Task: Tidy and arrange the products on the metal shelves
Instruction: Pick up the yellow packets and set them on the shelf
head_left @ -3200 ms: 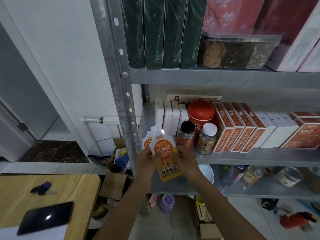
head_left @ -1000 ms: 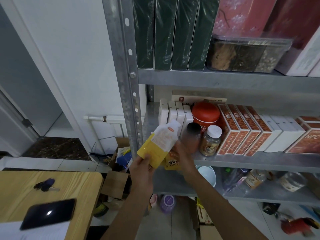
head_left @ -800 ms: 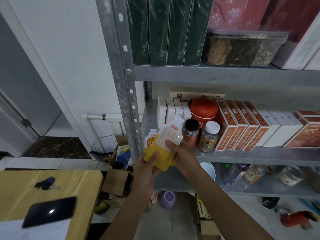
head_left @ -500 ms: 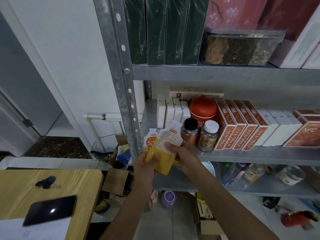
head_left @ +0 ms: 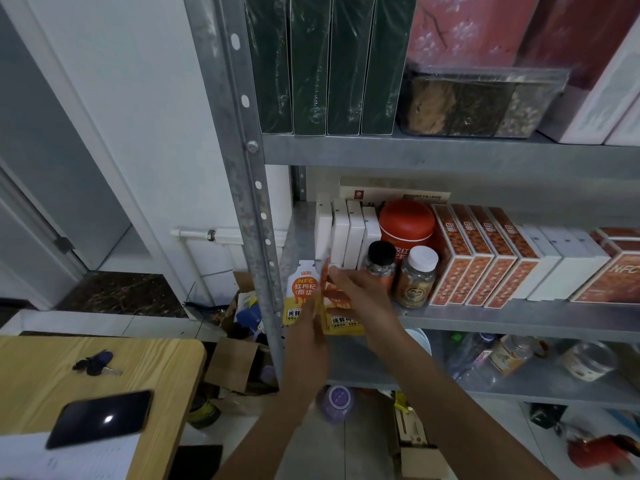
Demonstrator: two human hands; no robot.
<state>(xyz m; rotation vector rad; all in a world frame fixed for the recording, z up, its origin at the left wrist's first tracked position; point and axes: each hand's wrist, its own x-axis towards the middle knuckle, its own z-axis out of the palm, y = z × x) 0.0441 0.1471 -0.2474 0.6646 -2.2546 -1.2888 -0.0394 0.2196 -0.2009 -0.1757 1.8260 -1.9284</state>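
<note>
Both hands are at the near-left corner of the middle shelf (head_left: 519, 317), just right of the perforated steel upright (head_left: 249, 168). One NFC goji juice pouch (head_left: 302, 289) stands upright at the shelf's front edge, print facing out, its left side partly behind the upright. A second pouch (head_left: 344, 322) is just to its right, tilted, with its yellow bottom hanging over the shelf lip. The right hand (head_left: 362, 296) is on the second pouch. Its fingers (head_left: 334, 273) lie across the front up to the spout end with the thumb lower down, so it's gripping that pouch. The left hand (head_left: 310, 336) comes up from below between the two pouches, against the lower right of the first one. It's motion-blurred, so I can't tell whether the fingers are pinching or just flat against it. Right of the hands are a black-lid jar (head_left: 380, 268) and a white-lid jar (head_left: 417, 282), side by side near the front. Behind them is a red canister (head_left: 407, 223), with a row of white boxes (head_left: 346, 237) far-left of it. Further right is a row of orange-patterned boxes (head_left: 485, 268). The upper shelf holds shrink-wrapped green boxes (head_left: 325, 64) and a clear compartment box (head_left: 478, 105). At near left, a wooden surface (head_left: 156, 358) carries a phone (head_left: 100, 419) and keys (head_left: 93, 362).
</note>
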